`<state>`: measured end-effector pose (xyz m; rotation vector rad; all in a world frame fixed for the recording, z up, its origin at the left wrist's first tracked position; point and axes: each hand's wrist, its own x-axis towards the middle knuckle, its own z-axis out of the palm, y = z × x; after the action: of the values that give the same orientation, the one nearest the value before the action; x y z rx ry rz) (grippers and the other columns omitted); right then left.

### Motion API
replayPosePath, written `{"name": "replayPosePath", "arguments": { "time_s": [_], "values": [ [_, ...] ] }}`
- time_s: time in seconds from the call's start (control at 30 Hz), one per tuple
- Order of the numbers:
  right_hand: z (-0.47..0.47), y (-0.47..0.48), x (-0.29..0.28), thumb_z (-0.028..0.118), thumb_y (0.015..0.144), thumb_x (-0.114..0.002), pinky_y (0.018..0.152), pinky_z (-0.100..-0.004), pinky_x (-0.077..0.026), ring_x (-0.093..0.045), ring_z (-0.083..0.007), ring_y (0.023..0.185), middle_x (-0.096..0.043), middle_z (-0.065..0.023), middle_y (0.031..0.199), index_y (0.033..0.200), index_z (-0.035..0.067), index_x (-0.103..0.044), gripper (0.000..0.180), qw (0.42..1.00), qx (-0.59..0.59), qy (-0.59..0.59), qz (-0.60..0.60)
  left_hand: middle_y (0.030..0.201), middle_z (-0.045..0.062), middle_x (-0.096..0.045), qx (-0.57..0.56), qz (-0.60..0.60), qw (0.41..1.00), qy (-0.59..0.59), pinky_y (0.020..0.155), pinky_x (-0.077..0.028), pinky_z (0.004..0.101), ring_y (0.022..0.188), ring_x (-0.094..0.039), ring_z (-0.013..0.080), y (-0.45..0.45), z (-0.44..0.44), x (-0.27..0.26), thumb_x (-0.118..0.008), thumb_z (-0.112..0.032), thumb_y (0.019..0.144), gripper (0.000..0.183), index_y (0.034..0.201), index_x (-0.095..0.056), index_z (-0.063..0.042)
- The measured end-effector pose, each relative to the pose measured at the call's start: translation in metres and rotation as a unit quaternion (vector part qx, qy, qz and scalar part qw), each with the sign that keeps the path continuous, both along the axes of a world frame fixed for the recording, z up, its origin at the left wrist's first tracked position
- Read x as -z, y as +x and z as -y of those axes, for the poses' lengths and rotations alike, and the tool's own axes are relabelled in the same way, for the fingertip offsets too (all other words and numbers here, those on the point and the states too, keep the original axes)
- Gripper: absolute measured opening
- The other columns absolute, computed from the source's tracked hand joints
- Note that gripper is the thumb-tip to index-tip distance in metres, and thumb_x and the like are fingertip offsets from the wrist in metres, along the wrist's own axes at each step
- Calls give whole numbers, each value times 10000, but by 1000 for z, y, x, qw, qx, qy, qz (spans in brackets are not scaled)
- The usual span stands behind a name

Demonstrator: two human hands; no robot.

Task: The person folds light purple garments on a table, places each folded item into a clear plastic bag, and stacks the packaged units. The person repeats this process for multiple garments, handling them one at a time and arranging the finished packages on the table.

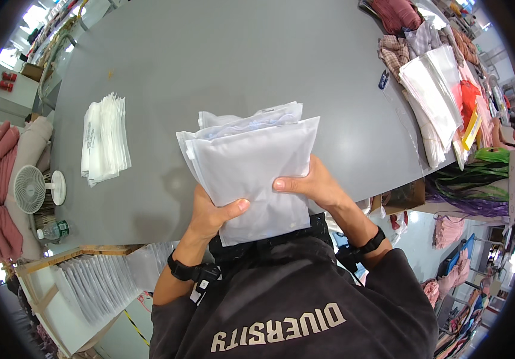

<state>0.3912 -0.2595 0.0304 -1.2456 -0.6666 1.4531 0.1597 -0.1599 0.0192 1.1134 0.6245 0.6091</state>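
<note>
Between my two hands is a small stack of frosted plastic zip bags (257, 166) with soft contents, held at the near edge of the grey table. My left hand (215, 213) grips the stack's left side, thumb across the front bag. On the right side, my right hand (311, 186) does the same, its thumb pressed on the front face. The fingers of both hands are hidden behind the bags. A bluish pattern shows faintly through one of the rear bags. The front bag has a slider at its upper left corner.
Flat frosted bags (105, 139) lie in a pile on the grey table (239, 54). A white fan (33, 189) and plastic bottle (53, 230) stand left. A box of filled bags (100, 282) sits below. Clear bags (432, 98), folded fabric (394, 54) and thread snips (383, 80) lie right.
</note>
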Motion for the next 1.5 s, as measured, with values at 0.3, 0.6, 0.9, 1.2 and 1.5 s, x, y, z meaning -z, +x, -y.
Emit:
{"name": "replayPosePath", "arguments": {
  "time_s": [0.3,0.6,0.9,1.2,1.5],
  "values": [
    [-13,-16,8,375,887,-863,1057,-410,-535,-649,-292,1260,-654,-219,1355,1496,-80,-454,863,982,87,-22,168,1356,210,-615,9,-63,988,-141,979,-580,404,1194,-666,293,10,-7,4,-776,-274,860,805,1498,-437,83],
    [-14,-9,27,468,872,-841,926,-428,-576,-715,-316,1088,-693,-239,1236,1335,-74,-582,759,959,78,-106,249,1368,209,-634,-8,-57,978,-199,1002,-588,407,1195,-684,289,11,-8,14,-695,-227,964,671,1501,-447,89],
    [-5,91,41,389,927,-792,908,-425,-572,-705,-283,1060,-688,-198,1254,1320,7,-640,569,911,196,-7,362,1326,225,-648,-40,-112,979,-165,972,-555,402,1139,-680,301,2,-10,26,-630,-207,945,587,1409,-527,138],
    [96,423,37,351,858,-819,1005,-478,-522,-653,-399,1162,-706,-224,1189,1215,82,-720,458,513,449,-153,716,1307,230,-623,-122,-133,974,-134,978,-540,427,1146,-650,332,-9,-3,42,-673,-246,871,713,1445,-478,130],
    [124,479,70,375,927,-739,926,-484,-514,-699,-337,1030,-770,-140,996,937,63,-821,323,583,471,-271,604,1397,238,-570,-136,-73,977,-146,1059,-508,447,1243,-609,350,-5,4,39,-708,-192,845,816,1539,-382,85]
  ]
}}
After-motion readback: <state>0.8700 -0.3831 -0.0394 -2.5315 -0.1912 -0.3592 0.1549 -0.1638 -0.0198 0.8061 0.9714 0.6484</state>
